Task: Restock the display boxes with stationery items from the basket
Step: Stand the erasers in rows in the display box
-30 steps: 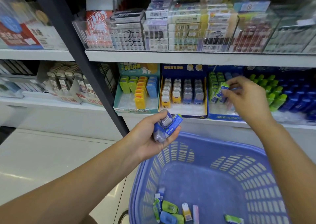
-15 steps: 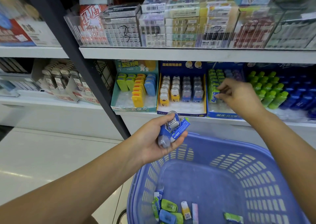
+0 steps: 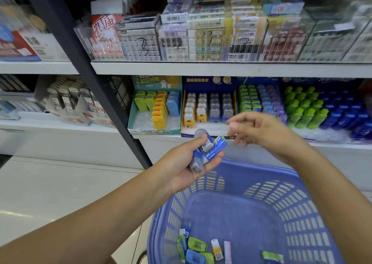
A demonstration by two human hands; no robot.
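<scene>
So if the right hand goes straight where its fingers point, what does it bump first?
Probably the small blue packaged stationery items held in the left hand; the right hand points left toward them, though depth is unclear.

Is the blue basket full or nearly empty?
Nearly empty. Only a few small packets lie at the near end of the basket; most of its floor is bare.
</scene>
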